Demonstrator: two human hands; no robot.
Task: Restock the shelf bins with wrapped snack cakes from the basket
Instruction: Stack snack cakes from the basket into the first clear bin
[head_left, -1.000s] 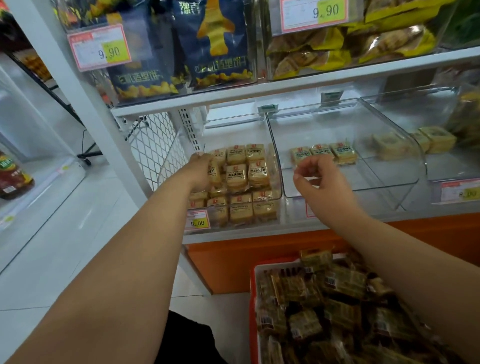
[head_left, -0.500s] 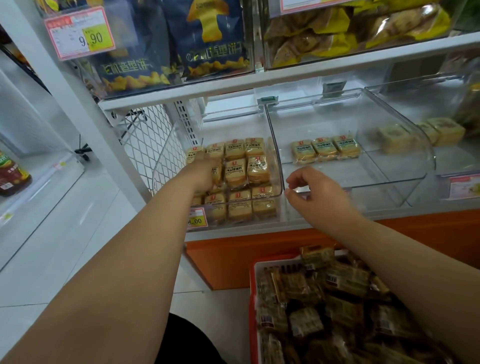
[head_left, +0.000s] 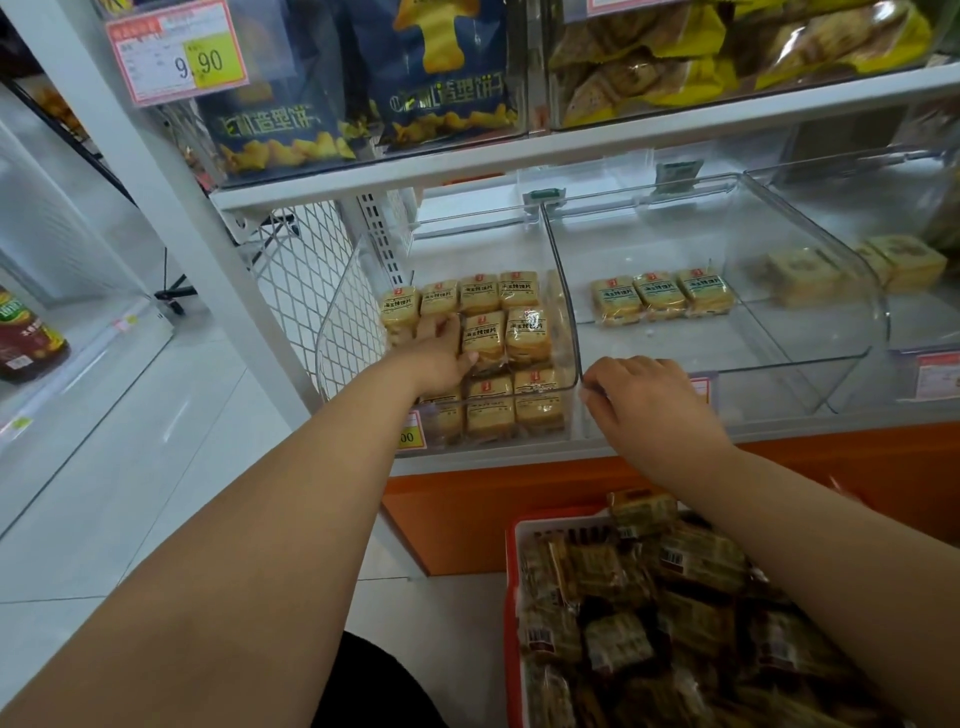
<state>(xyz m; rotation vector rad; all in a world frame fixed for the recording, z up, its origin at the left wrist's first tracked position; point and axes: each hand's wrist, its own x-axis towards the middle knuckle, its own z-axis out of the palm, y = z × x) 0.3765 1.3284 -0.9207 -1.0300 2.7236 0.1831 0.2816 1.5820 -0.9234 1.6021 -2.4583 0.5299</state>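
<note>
1. Reaching the left hand (head_left: 441, 358) into the left clear bin (head_left: 337, 332), fingers lying among the stacked wrapped snack cakes (head_left: 527, 332); whether gripping one, cannot tell.
2. Resting the right hand (head_left: 649, 410) on the front rim of the middle bin (head_left: 810, 364), fingers loosely curled, holding nothing.
3. Sitting at the back of that bin: three cakes in a row (head_left: 662, 296).
4. Waiting below, heaped with more wrapped cakes: the red basket (head_left: 511, 571).
</note>
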